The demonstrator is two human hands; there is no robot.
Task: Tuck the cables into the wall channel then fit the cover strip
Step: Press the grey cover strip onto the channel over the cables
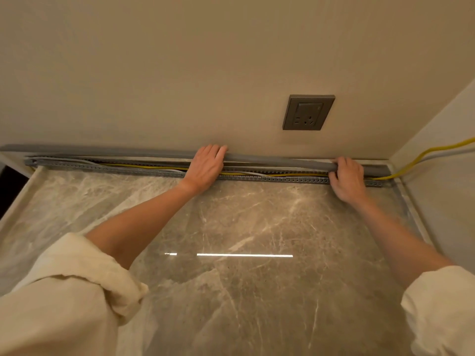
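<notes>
A long grey slotted channel [128, 170] runs along the foot of the beige wall at the back of the marble surface. A yellow cable [144, 166] and a grey cable [77, 161] lie inside it. The grey cover strip [102, 150] hovers just above the channel, close to the wall, spanning almost its whole length. My left hand [205, 167] lies over the strip near its middle, fingers curled on its top edge. My right hand [347, 177] grips the strip near its right end. The channel under both hands is hidden.
A grey wall socket [308, 112] sits above the channel to the right. The yellow cable [424, 154] and a grey one leave the channel's right end and climb the side wall [442, 191]. The glossy marble surface [244, 240] stretches toward me; a dark gap lies at far left.
</notes>
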